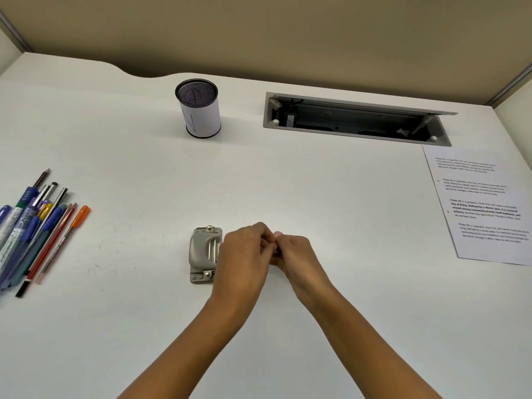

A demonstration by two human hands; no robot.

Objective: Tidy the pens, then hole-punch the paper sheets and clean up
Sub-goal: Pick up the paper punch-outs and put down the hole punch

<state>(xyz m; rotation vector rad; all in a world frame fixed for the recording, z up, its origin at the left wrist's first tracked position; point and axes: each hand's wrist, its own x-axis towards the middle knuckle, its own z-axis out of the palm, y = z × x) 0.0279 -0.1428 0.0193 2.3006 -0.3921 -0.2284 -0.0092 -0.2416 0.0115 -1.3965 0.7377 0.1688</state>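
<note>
Both hands meet at the middle of the desk [144, 168], the left hand [244, 254] and the right hand [296, 256] with fingers curled in against each other. From this head view I cannot tell whether they pinch some small thing between them or clasp nothing at all, since the fingertips hide one another. Neither hand holds any of the task's things.

By my reading, nothing on the list is done yet. The pens [34, 226] lie loose in a fanned heap at the left edge of the desk, well apart from the hands. The mesh cup [198, 110] stands upright at the back, and I see no pen sticking out of it. The hole punch [201, 251] sits flat just beside the left hand, its right edge hidden behind the knuckles, with no sheet fed into it. The paper sheets [486, 203] lie flat at the far right, partly out of view, below the open cable tray [354, 122]. I make out no holes along the edge I can see.

So I judge all three parts are left: getting the pens into the cup, bringing the sheets over to the punch and pressing them, then clearing any scraps. I would start with the pens on the left.
</note>
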